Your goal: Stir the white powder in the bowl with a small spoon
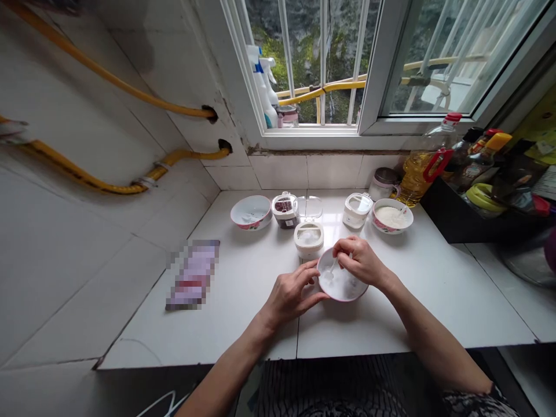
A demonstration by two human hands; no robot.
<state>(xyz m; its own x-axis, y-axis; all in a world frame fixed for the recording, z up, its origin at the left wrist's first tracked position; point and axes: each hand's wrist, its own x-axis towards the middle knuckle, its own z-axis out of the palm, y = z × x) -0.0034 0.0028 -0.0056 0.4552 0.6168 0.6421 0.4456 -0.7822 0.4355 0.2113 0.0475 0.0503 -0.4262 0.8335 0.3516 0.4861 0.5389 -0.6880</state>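
Head view: take the held bowl as your landmark. Well to its left lies a blurred purple packet (195,275), near the wall side of the surface (456,301). Back and left of the bowl stand a flowered bowl (249,202) and a dark-filled jar (285,219). Just behind its left rim sits a white container (308,248) with its clear lid (310,205) swung back, probably so that lid stays out of your way.

Your left hand (294,289) is part-closed on the bowl's left rim, thumb low and fingers above, likely to steady it. The held bowl (347,299) has white contents; whether its base rests on the surface you cannot tell. Your right hand (354,258) is pinched tight on a small white spoon (330,271), dipped inside, high enough that your knuckles clear the rim.

Behind and right of the bowl are a lidded container (357,215) and a grain bowl (393,231). The front edge runs nearer you than the bowl; the roomiest stretch for your elbow is to its right, short of the black box (452,217).
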